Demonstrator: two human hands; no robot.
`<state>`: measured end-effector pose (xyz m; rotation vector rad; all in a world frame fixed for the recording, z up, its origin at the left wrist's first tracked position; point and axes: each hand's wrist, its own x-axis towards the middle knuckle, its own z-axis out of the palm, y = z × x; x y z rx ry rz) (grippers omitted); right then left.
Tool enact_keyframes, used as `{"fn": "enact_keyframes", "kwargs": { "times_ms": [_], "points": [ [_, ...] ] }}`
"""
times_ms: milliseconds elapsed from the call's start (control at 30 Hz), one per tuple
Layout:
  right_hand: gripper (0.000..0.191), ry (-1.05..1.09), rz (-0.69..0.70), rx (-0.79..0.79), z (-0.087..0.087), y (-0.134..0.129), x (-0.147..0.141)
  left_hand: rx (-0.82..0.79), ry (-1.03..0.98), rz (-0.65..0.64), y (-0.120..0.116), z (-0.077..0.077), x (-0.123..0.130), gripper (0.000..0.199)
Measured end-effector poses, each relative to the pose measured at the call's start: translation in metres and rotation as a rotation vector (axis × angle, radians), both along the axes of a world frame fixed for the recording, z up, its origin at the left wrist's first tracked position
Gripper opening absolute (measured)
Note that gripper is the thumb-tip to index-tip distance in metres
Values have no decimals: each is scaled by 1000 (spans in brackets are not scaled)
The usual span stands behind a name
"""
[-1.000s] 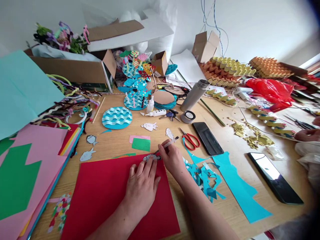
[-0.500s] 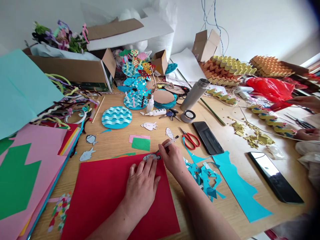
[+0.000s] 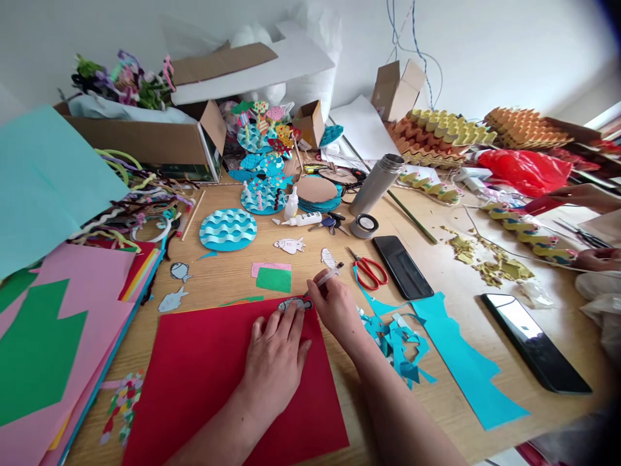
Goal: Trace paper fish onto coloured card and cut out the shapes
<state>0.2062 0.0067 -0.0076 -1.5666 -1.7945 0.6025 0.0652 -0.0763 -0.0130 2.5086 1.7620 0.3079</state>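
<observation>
My left hand [image 3: 276, 353] lies flat on a sheet of red paper [image 3: 204, 382], fingers stretched out. Its fingertips press a small grey paper fish cutout [image 3: 287, 303] against the sheet's far edge and hide part of it. Pinched in my right hand [image 3: 332, 309] is a slim pen [image 3: 330, 276], its lower end at the fish's right side; the fingers hide the tip. White fish cutouts [image 3: 290, 245] and a green paper piece [image 3: 273, 279] lie beyond the red sheet. To the left are two blue-grey fish cutouts [image 3: 173, 299].
Red-handled scissors [image 3: 371, 273], a black phone [image 3: 403, 266] and blue paper scraps [image 3: 400, 346] lie right of my hands. A metal flask [image 3: 378, 184] and glue bottle [image 3: 305, 219] stand or lie farther back. Coloured paper [image 3: 43, 349] is piled left. Another person's hand [image 3: 599, 259] is at far right.
Both hands hold nearly the same place, with the pen's upper end shifted very slightly left. The view has turned a little, moving the left-side papers rightward in the picture.
</observation>
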Motion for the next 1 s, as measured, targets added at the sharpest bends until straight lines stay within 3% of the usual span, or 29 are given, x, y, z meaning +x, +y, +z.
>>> {"fn": "enact_keyframes", "kwargs": {
  "times_ms": [433,733,1000],
  "points": [
    [18,24,33,36,5,-2,1,-42,-9,2,14,20,6,36],
    [15,71,65,-84,16,-8,5,-11,-3,-7,15,14,6,36],
    [19,104,-35,-122,3,-17,6,5,-19,-11,16,7,4,36]
  ]
}}
